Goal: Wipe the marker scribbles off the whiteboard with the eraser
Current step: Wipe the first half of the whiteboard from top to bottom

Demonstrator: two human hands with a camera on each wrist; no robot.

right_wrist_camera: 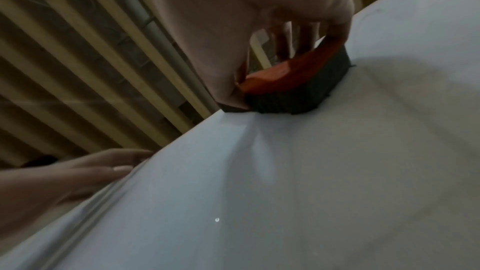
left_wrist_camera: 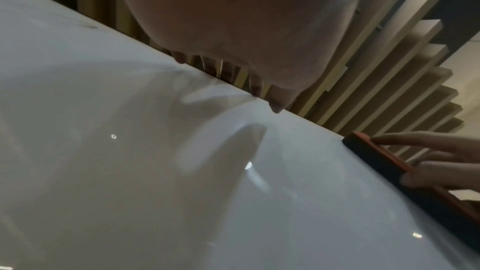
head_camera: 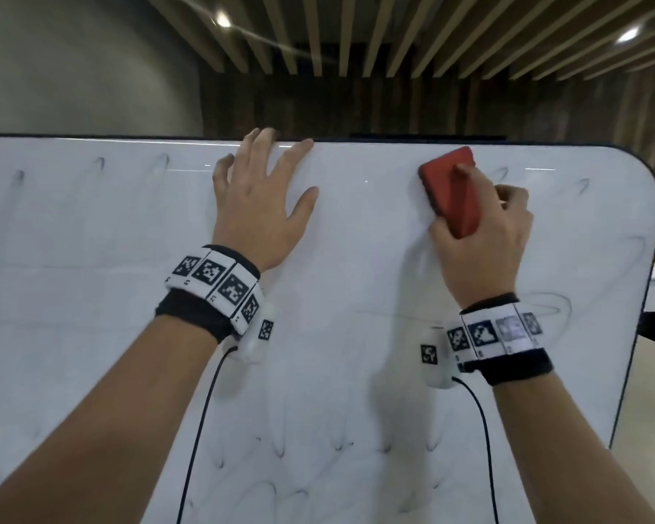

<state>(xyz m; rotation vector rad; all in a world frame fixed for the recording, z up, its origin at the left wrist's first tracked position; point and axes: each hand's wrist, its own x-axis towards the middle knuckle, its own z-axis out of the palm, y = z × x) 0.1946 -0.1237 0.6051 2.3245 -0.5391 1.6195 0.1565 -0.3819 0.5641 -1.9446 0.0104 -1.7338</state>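
One whiteboard [head_camera: 318, 334]. One red eraser [head_camera: 450, 191]. Two hands: left hand [head_camera: 260, 206], right hand [head_camera: 484, 243]. Two marker-tag wristbands, one per wrist [head_camera: 216, 285]. Two black cables [head_camera: 201, 421]. Two ceiling lights [head_camera: 222, 20].

Red-backed eraser [head_camera: 452, 191] with black felt; white whiteboard [head_camera: 337, 281] with faint grey scribbles [head_camera: 280, 448]; black-and-white patterned wristbands [head_camera: 214, 281].

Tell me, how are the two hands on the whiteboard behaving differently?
The left hand lies flat with fingers spread, holding nothing; the right hand curls its fingers around the red eraser. The left reaches the whiteboard's top edge; the right sits slightly lower. Both wear marker-patterned wristbands.
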